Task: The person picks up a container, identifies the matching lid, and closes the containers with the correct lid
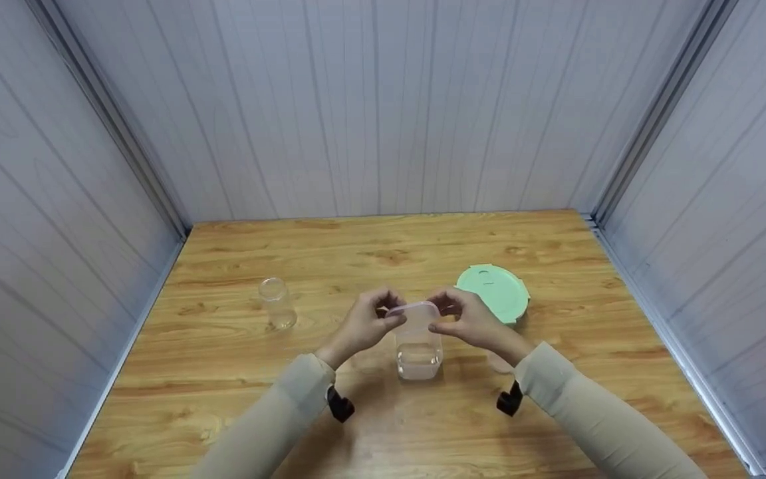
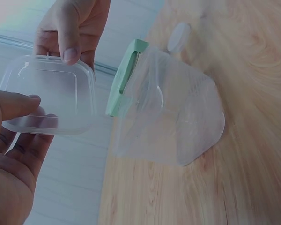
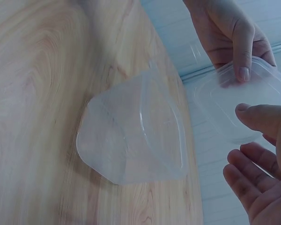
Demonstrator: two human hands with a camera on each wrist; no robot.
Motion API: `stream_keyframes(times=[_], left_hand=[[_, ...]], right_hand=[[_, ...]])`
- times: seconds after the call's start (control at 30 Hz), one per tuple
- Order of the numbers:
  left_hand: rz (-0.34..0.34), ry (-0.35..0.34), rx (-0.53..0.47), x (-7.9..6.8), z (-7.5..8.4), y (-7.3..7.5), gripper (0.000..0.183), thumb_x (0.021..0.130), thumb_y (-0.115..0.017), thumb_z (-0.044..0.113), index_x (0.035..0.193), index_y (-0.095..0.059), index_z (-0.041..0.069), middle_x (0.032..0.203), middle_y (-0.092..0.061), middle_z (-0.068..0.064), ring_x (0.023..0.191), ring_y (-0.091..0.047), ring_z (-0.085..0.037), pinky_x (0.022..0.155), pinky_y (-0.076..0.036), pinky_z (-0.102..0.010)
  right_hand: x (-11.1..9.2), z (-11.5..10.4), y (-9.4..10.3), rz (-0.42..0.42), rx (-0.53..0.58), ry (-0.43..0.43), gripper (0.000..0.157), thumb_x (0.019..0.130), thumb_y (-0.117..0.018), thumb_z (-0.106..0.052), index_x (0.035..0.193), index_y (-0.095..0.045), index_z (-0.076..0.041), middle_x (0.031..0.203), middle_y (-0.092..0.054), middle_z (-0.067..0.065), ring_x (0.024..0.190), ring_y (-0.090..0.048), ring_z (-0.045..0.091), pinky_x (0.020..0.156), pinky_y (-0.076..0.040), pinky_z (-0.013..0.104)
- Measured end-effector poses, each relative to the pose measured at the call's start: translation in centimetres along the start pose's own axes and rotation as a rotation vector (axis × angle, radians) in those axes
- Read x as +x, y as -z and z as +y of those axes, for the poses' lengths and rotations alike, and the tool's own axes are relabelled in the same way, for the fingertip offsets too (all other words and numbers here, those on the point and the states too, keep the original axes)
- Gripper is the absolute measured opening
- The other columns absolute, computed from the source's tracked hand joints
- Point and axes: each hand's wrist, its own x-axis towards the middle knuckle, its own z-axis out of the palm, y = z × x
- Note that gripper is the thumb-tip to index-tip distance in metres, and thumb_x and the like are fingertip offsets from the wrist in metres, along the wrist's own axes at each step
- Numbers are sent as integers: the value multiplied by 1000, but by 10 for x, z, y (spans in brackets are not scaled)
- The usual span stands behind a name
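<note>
Left hand [image 1: 364, 322] and right hand [image 1: 473, 320] pinch opposite edges of translucent lid [image 2: 61, 91]. Uncovered plastic container [image 1: 418, 366] stands below it, neither hand clearly nearer

"What place is this?"
"A booth-like workspace: pale, streaked panels [image 1: 370, 106], joined by grey corner strips [image 1: 662, 106], wall in a wood-grain tabletop [image 1: 190, 372] on three sides."
"Home or lab?"
"Can't tell."

Bare hands [image 1: 364, 324]; long cream sleeves [image 1: 599, 422]; small black wrist devices [image 1: 341, 406].
</note>
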Motion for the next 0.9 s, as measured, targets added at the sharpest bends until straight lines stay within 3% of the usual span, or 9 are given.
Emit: stream_keyframes(times=[0.33, 0.67, 0.77, 0.9], left_hand=[[-5, -32, 23, -3, 1, -7, 7, 94, -75, -8, 97, -69, -5, 95, -69, -10, 90, -62, -10, 82, -59, -28], [-39, -60, 33, -3, 1, -6, 10, 93, -77, -7, 99, -70, -5, 97, -71, -13, 90, -64, -8, 89, -62, -38], [-84, -48, 36, -3, 1, -3, 20, 92, -82, -3, 107, -70, -5, 107, -72, -17, 99, -67, -15, 98, -61, -43], [-178, -5, 26, -4, -1, 2, 42, 90, -88, 7, 125, -67, -4, 130, -70, -21, 121, -68, -33, 112, -56, -51]], right_hand=[[-2, 3, -4, 89, 3, 51, 18, 91, -85, 0, 105, -74, 4, 104, -77, 20, 94, -73, 17, 85, -62, 26], [-4, 3, -6, 151, 33, 121, 12, 92, -84, 1, 90, -72, 3, 91, -75, 22, 82, -67, 5, 74, -59, 24], [-6, 4, -6, 162, 24, 143, 14, 92, -84, 1, 87, -71, 3, 88, -74, 21, 80, -66, 4, 72, -58, 25], [-8, 4, -6, 167, 1, 182, 17, 92, -84, 1, 84, -69, 0, 87, -73, 18, 82, -65, 3, 72, -57, 24]])
